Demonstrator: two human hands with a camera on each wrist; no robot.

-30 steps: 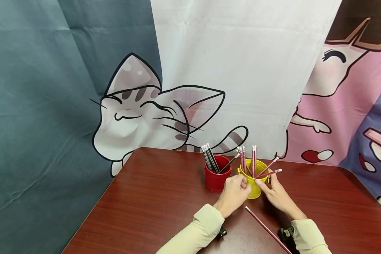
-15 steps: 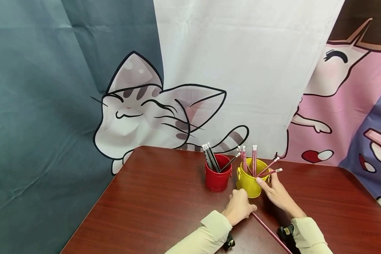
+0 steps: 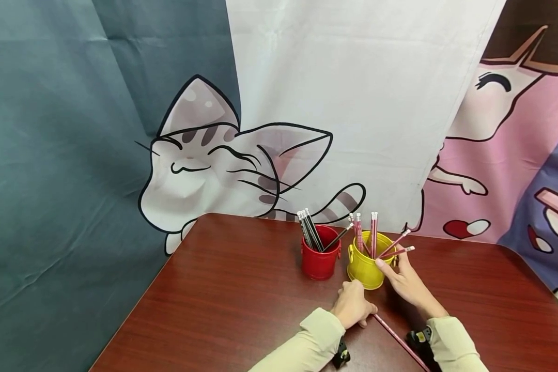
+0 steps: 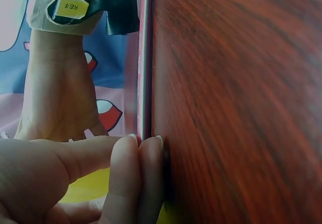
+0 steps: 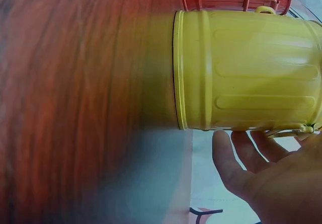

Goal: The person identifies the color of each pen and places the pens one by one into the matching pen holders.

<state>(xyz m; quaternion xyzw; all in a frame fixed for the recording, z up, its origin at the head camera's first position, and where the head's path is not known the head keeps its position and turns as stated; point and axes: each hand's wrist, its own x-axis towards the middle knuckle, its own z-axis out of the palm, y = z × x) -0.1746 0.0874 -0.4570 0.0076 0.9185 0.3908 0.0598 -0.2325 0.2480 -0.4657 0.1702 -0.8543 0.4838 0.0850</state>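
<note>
My left hand [image 3: 353, 304] pinches the eraser end of a pink pencil [image 3: 400, 341] between thumb and fingers. In the left wrist view the pencil [image 4: 146, 63] runs close along the tabletop, away from the fingertips [image 4: 126, 148]. A yellow bucket [image 3: 365, 271] stands upright just beyond that hand, with several pink pencils [image 3: 373, 235] leaning in it, white erasers up. My right hand [image 3: 409, 284] holds the bucket's right side, thumb at the front rim. The right wrist view shows its fingers [image 5: 226, 158] against the bucket wall [image 5: 251, 73], near the handle.
Left of the yellow bucket stands a red bucket [image 3: 318, 266] with several black pencils [image 3: 310, 232]. Both are on a reddish-brown wooden table [image 3: 223, 299]. Behind the table's far edge hangs a cartoon-printed curtain [image 3: 279, 103].
My left hand has come away from the front of the yellow bucket, down and right to the lying pencil, and taken hold of its eraser end. My right hand has stayed at the bucket.
</note>
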